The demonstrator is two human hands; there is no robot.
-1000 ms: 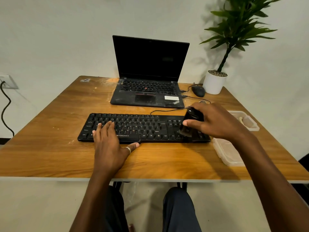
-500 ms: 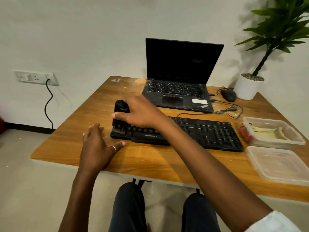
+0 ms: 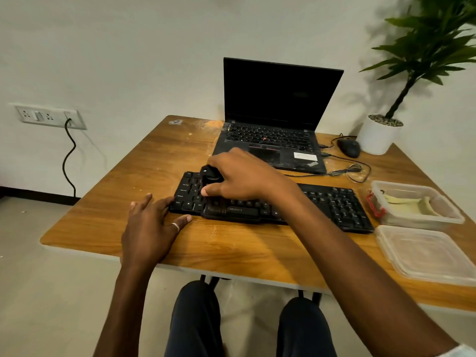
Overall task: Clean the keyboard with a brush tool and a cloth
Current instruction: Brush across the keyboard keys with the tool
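Note:
A black keyboard (image 3: pixel 334 204) lies across the wooden table (image 3: pixel 159 163). My right hand (image 3: pixel 242 176) grips a black brush tool (image 3: pixel 210 176) over the keyboard's left part, and its dark bristles touch the keys near the front edge. My left hand (image 3: pixel 152 225) lies flat on the table with straight fingers, its fingertips against the keyboard's left end. A pale yellow cloth (image 3: pixel 409 203) lies folded in a clear plastic container (image 3: pixel 448 215) at the right.
An open black laptop (image 3: pixel 278 114) stands behind the keyboard, with a black mouse (image 3: pixel 349 147), loose cables and a white plant pot (image 3: pixel 378 134) to its right. A clear lid (image 3: pixel 425 253) rests at the front right. A wall socket (image 3: pixel 50 117) with a cable is on the left.
My right hand swept the brush from the keyboard's right end to its left end, then drew it slightly right and toward the front edge. My left hand slid off the keys to the keyboard's left end.

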